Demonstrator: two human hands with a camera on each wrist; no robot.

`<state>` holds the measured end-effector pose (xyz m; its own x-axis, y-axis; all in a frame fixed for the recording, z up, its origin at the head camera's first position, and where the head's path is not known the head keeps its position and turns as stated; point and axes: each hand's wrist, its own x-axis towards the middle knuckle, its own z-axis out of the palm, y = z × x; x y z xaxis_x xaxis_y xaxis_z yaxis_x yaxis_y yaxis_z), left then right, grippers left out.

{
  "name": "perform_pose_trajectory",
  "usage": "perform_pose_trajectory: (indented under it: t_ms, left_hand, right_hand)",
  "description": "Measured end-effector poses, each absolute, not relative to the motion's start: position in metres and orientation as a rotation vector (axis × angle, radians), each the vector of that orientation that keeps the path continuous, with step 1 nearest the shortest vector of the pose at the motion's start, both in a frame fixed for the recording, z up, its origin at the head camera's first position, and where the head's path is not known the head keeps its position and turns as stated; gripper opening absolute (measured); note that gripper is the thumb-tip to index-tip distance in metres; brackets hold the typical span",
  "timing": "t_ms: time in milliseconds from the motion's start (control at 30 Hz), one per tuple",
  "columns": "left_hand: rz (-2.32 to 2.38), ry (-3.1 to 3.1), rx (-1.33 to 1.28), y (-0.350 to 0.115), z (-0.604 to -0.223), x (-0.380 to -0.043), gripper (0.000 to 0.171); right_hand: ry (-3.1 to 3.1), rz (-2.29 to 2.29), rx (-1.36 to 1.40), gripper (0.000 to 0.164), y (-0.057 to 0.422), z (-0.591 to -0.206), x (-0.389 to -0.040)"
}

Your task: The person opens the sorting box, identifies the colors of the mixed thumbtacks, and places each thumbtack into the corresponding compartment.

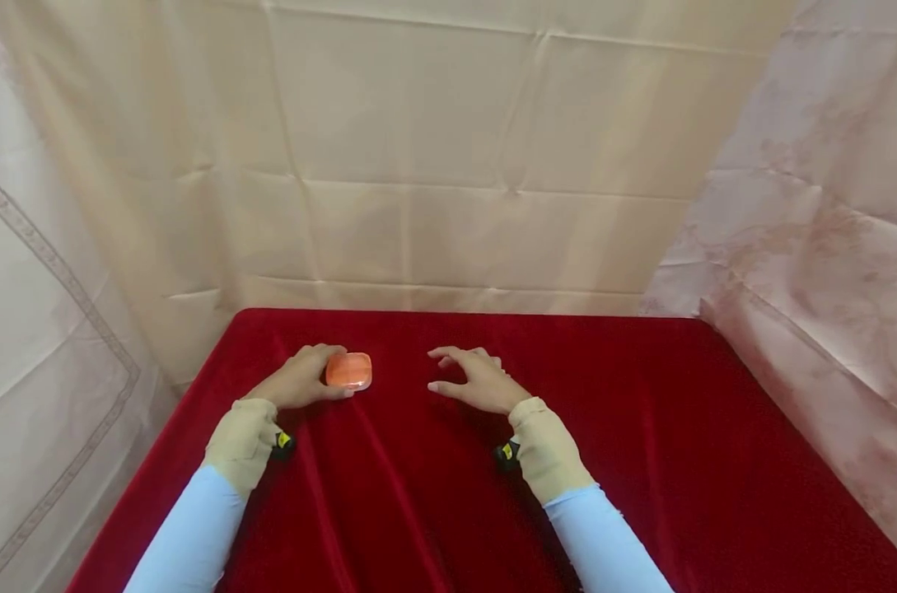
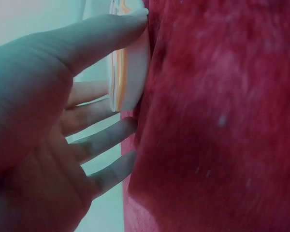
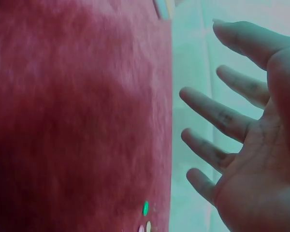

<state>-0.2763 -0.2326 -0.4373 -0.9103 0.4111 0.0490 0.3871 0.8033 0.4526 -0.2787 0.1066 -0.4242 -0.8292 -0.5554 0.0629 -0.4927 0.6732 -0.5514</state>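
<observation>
On the red cloth-covered table sits a small rounded-square container (image 1: 349,371) with a glossy orange top. My left hand (image 1: 305,380) holds it at its left side, thumb at the near edge and fingers at the far edge. In the left wrist view the container (image 2: 135,72) shows pale sides and an orange band below its rim. The thumb lies across it, and the lower two fingers extend below it. My right hand (image 1: 478,380) hovers to the right of the container, fingers spread and slightly bent, nothing between them.
Red velvety cloth (image 1: 604,461) with a few folds covers the table. Beige drapes (image 1: 418,165) hang behind, and pale fabric (image 1: 826,247) closes the right side. A small green oval piece (image 3: 145,208) shows low in the right wrist view, near other tiny pale pieces.
</observation>
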Motion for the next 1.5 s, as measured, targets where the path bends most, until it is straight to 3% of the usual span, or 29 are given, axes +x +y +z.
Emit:
perform_pose_trajectory:
  t_ms: [233,533,767,1033,1200,1500]
  left_hand:
    - [0.858,2.938,0.623,-0.206,-0.434,-0.258,0.077]
    - [0.911,2.887,0.759,-0.15,-0.421,-0.237,0.072]
    - [0.917,2.812,0.834,-0.126,-0.433,-0.23,0.063]
    - [0.869,2.823,0.894,-0.111,-0.435,-0.23,0.064]
    - [0.803,2.814,0.926,-0.101,-0.434,-0.226,0.071]
    - [0.896,2.73,0.907,-0.085,-0.437,-0.223,0.107]
  right_hand:
    - [2.708,-0.913,-0.981,0.053,0.096,-0.426,-0.268]
    - [2.643,-0.897,-1.09,0.06,0.095,-0.421,-0.255]
    - [2.597,-0.806,-1.153,0.065,0.109,-0.418,-0.253]
    - [2.501,-0.83,-1.143,0.054,0.125,-0.414,-0.259]
    - [2.445,-0.852,-1.074,0.052,0.136,-0.407,-0.256]
    - [2.336,-1.045,-0.893,0.032,0.16,-0.408,-0.26]
